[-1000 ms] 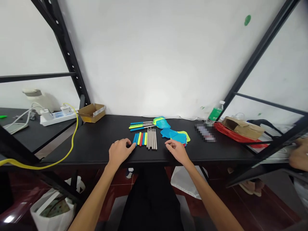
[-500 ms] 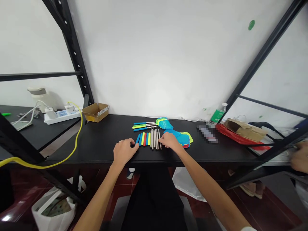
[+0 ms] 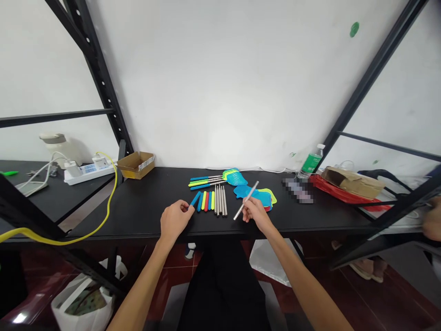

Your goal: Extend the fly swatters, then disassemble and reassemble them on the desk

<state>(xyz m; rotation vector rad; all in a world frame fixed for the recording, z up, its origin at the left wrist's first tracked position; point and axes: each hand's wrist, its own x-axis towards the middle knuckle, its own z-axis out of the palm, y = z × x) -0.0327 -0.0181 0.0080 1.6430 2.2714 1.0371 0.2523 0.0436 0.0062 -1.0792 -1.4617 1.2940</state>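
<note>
My left hand (image 3: 176,218) pinches the near end of a blue handle (image 3: 195,198), which slants away from the row of coloured handles (image 3: 206,201) in blue, yellow and red. In my right hand (image 3: 255,213) a silver metal rod (image 3: 246,200) is held tilted above the table. Several more metal rods (image 3: 220,201) lie side by side between the hands. Loose fly swatter heads (image 3: 259,196), blue on top with yellow-green and red below, are stacked just beyond my right hand. Behind the rods lie fly swatters (image 3: 206,182) with blue or yellow-green handles attached.
On the black table (image 3: 138,211) stands an open cardboard box (image 3: 136,165) at the back left. A yellow cable (image 3: 110,197) hangs across the left side. At right are a blurred flat object (image 3: 298,191), a green-labelled bottle (image 3: 311,162) and a red bag (image 3: 339,192). Black rack posts flank the table.
My right hand moved left to the rods, took one and lifted it back to the right. My left hand has closed on the leftmost blue handle and tilted it.
</note>
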